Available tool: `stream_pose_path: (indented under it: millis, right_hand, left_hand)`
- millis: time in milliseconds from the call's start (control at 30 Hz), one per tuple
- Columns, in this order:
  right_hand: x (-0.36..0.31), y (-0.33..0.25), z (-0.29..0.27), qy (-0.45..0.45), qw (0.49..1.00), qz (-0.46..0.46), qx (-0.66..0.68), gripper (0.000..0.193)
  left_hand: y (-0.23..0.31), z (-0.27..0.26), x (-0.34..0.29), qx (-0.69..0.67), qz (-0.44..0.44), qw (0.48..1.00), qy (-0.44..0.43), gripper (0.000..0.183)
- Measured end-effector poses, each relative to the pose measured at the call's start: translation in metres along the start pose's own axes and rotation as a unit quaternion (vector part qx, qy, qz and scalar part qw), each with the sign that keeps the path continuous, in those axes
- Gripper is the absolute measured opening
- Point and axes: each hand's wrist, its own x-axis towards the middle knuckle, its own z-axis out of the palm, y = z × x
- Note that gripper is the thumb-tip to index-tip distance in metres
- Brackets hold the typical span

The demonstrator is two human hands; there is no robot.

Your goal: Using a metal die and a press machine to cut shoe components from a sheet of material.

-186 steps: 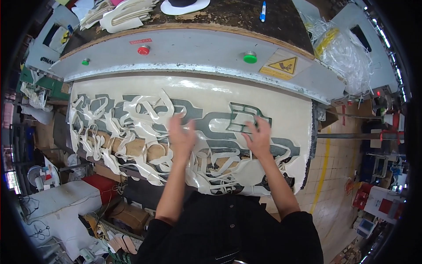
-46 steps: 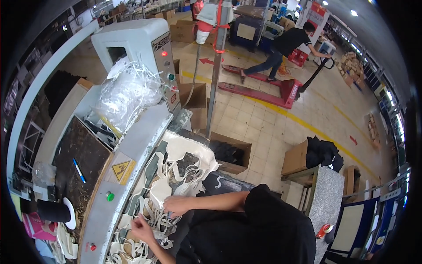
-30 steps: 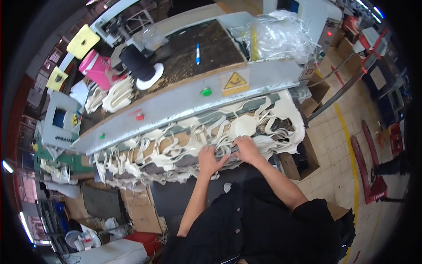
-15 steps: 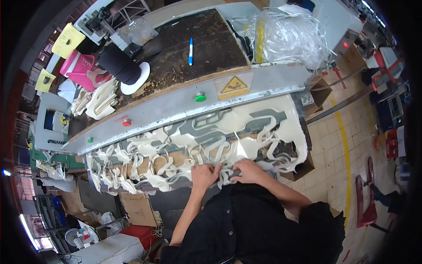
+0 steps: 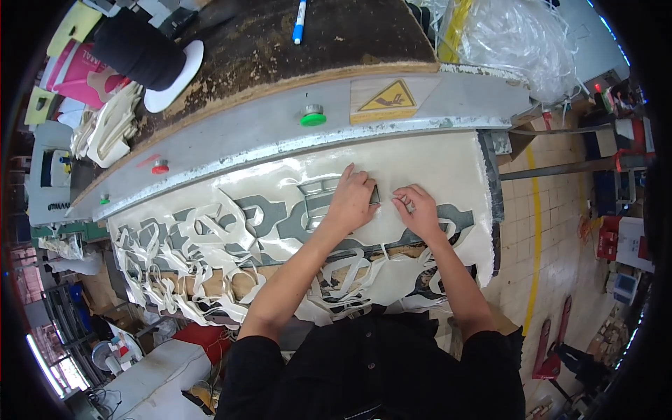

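Note:
A cream sheet [image 5: 442,159] with many shapes cut out of it lies over the machine bed. My left hand [image 5: 355,201] is on the sheet's middle, its fingers closed on a thin metal frame [image 5: 316,189] like a cutting die, partly hidden beneath the hand. Just to the right, my right hand [image 5: 418,212] hovers close over the sheet with fingers curled toward the thumb. Whatever may be between those fingertips is too small to make out. Loose, curled offcuts [image 5: 222,224] of the sheet spread to the left and along the near edge.
Behind the sheet runs a grey machine beam [image 5: 245,154] with a green button [image 5: 313,115], a red button [image 5: 160,166] and a yellow warning sign [image 5: 387,98]. A blue-white marker [image 5: 299,24], black thread cone [image 5: 136,49] and cream cut pieces [image 5: 108,126] rest on top.
Both hands have left the offcuts at the near edge and reached farther over the sheet. My left hand is now on the metal frame. The sheet's far part shows more uncut surface; my view has shifted.

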Motion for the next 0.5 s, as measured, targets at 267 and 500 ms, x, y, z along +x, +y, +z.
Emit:
stream_pose_path:
  millis: [267, 500]
  right_hand:
    - [-0.033, -0.018, 0.011, 0.018, 0.999, 0.031, 0.012, 0.013]
    - [-0.094, -0.195, 0.058, 0.025, 0.978, -0.086, 0.191, 0.022]
  left_hand:
    - [-0.005, -0.157, -0.156, -0.373, -0.079, 0.884, 0.27, 0.058]
    - [0.025, -0.104, -0.275, -0.409, -0.011, 0.771, 0.487, 0.046]
